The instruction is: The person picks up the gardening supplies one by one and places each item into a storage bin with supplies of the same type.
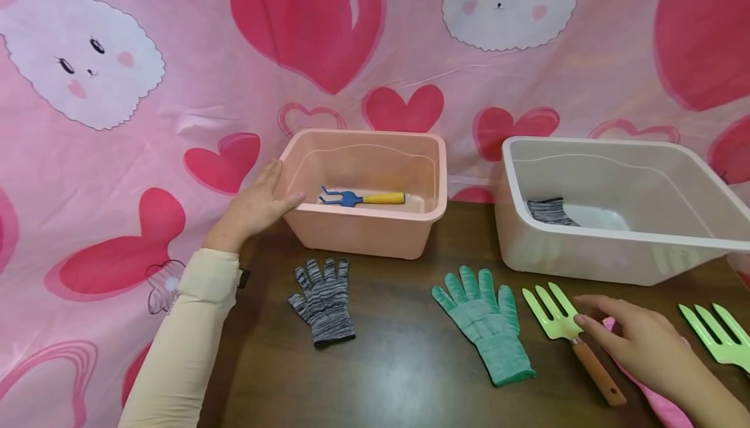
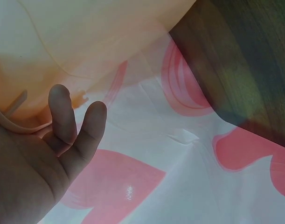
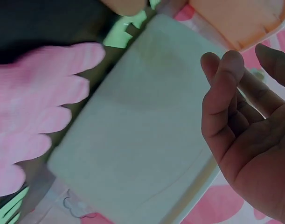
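My left hand [image 1: 249,210] grips the front left corner of the pink bin [image 1: 363,236], thumb over the rim and fingers along its outer side. Inside that bin lies a hand cultivator [image 1: 351,199] with blue prongs and a yellow handle. My right hand [image 1: 647,343] hovers with loosely bent fingers, holding nothing. Beneath it lies a pink glove [image 3: 35,107], partly hidden in the head view. Just left of its fingertips is a green hand fork [image 1: 565,327] with a brown handle. A green glove [image 1: 489,333] and a grey striped glove [image 1: 325,304] lie flat on the table.
A whitish bin [image 1: 586,255] stands at the back right with a grey striped glove [image 1: 551,212] inside. Another green fork [image 1: 723,343] lies at the right edge. A pink heart-print cloth [image 1: 234,89] hangs behind the dark wooden table [image 1: 392,376].
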### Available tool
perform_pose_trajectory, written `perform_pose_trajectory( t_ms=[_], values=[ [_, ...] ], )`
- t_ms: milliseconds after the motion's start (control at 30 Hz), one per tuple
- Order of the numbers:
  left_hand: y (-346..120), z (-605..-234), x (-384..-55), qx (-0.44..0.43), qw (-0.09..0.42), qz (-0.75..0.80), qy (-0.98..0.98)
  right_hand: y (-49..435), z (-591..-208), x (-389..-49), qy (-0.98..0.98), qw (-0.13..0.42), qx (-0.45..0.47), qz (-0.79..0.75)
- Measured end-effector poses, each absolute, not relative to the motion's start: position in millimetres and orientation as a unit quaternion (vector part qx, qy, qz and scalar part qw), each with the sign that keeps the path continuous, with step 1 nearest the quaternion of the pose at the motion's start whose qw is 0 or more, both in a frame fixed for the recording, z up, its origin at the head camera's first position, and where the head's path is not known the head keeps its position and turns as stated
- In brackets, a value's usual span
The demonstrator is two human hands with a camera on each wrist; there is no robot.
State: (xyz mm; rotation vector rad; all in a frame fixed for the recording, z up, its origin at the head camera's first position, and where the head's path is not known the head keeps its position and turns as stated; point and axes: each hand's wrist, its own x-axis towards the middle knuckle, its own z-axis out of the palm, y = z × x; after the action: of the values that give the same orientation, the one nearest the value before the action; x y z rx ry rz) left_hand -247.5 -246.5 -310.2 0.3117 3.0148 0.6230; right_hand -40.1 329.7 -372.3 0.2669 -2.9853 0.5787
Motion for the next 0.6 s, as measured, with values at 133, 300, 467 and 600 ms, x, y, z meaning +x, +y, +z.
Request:
perform_pose_trajectory(
  t_ms=[133, 300, 467, 600],
  values=[
    [-246.1, -310.8, -247.0, 0.101, 0.023, 0.201, 0.974, 335.4, -382.3, -30.8, -0.977, 0.015, 0.074, 0.200],
    [-245.6, -309.8, -245.7, 0.100, 0.025, 0.202, 0.974, 339.6, -392.3, -22.3, -0.976, -0.013, 0.057, 0.209],
    [-245.6, -308.5, -245.5, 0.098, 0.025, 0.207, 0.973, 346.9, -399.0, -16.9, -0.978, -0.042, 0.040, 0.203],
    [-245.5, -308.8, -245.5, 0.097, 0.026, 0.209, 0.973, 352.8, -406.5, -12.9, -0.979, -0.090, 0.020, 0.181]
  ],
)
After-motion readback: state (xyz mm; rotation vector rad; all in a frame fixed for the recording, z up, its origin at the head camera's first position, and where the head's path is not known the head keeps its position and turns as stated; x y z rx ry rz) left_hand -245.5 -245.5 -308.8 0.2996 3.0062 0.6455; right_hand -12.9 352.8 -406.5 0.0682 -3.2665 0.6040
